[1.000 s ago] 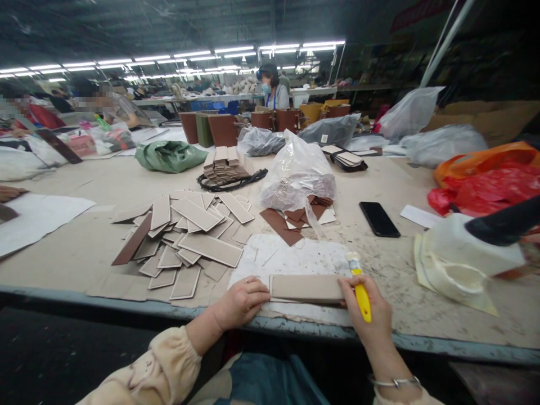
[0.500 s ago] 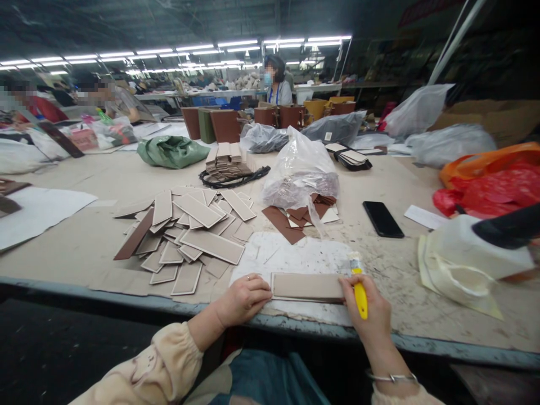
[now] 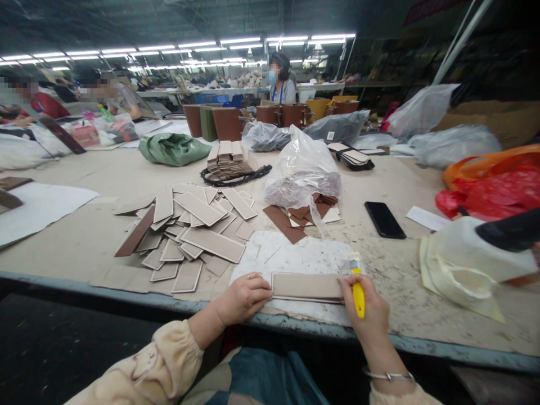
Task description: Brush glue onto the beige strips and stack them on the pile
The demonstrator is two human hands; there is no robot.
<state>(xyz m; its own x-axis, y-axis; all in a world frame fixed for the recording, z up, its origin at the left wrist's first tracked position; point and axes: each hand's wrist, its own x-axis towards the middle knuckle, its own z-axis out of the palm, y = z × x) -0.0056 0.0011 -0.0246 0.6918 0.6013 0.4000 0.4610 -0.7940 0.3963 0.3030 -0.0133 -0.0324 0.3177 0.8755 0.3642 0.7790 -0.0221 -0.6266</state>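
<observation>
A beige rectangular panel (image 3: 307,286) with a pale border lies along the front edge of the table, on a white glue-marked sheet (image 3: 295,250). At its left end, the fingers of my left hand (image 3: 247,298) are closed on the edge. My right hand (image 3: 369,309) pinches the other end between thumb and fingers. That same hand also holds a paintbrush (image 3: 358,298) with a yellow handle, bristles pointing away from me. Left of the sheet is a loose heap of similar panels (image 3: 211,244), one showing a brown face.
A clear plastic bag (image 3: 297,169) with brown pieces spilling out stands behind the sheet. To the right are a black phone (image 3: 385,219) and a cut-open white plastic container (image 3: 468,264). Stacked strips (image 3: 230,160) and a green bag (image 3: 174,149) sit farther back. Other people work beyond.
The view has shifted very slightly. Both hands keep their hold on the panel, and the brush handle has tilted a little in my right hand.
</observation>
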